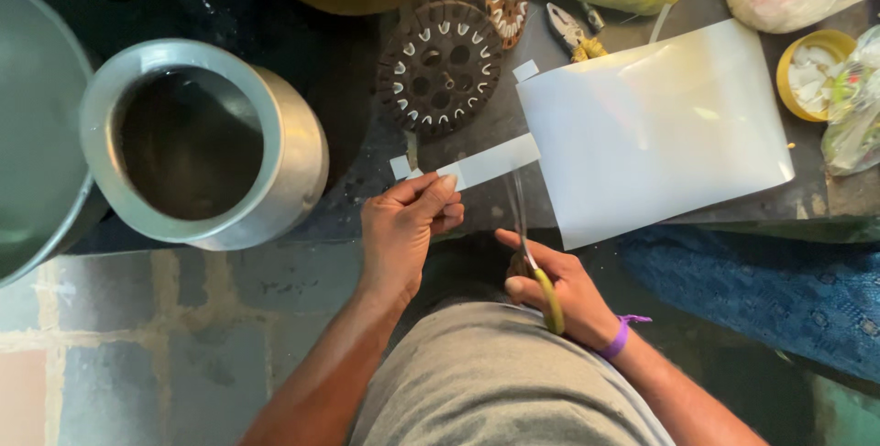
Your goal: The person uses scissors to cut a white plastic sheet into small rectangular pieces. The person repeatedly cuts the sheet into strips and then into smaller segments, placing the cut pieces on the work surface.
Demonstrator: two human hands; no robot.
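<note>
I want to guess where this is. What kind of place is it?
Probably a small repair workshop. A round motor stator and pliers lie on the dark bench, beside the white sheet being cut with scissors.

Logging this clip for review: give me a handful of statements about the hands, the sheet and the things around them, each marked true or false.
1. The right hand holds scissors with yellow handles. True.
2. The left hand pinches a strip at the edge of the white sheet. True.
3. The metal pot stands to the right of the sheet. False: it stands to the left.
4. A purple band is on the left wrist. False: it is on the right wrist.
5. The round slotted metal core lies on top of the sheet. False: it lies beside it, up and to the left.
</note>
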